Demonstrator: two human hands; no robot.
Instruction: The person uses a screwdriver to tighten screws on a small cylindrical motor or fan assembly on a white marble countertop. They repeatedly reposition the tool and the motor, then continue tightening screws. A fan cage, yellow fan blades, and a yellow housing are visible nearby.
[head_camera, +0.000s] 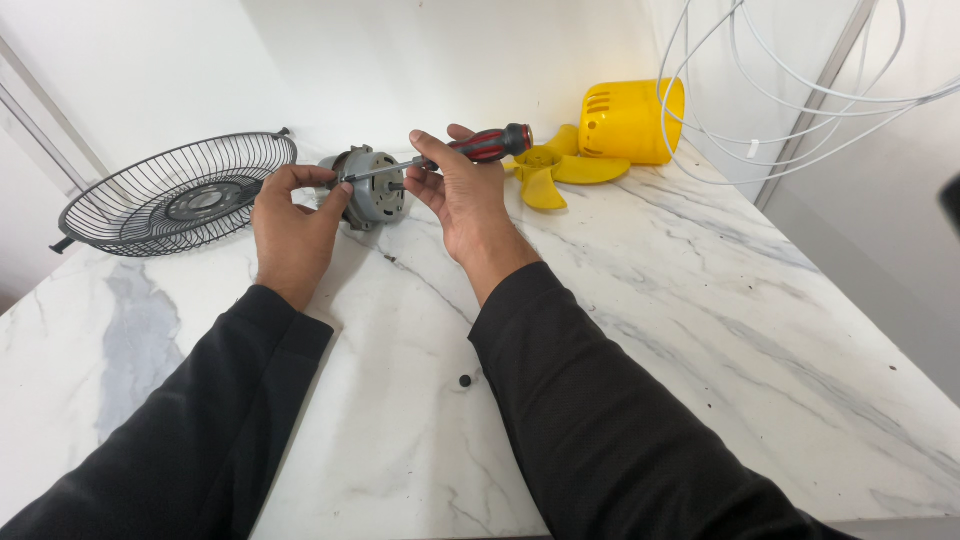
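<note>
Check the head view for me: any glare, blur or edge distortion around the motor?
Head view: even, soft light, no glare on the marble tabletop; fan motor and screwdriver are sharp; faint shadows under both hands; white cables bow near the right edge.

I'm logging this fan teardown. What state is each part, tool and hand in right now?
Motor: out of its housing, on its side, steadied by left hand.
Screwdriver: gripped by right hand, tip at the motor.
Fan blade: detached, lying flat.
Yellow housing: removed, on its side.
Wire grille: removed, lying dished upward.
</note>
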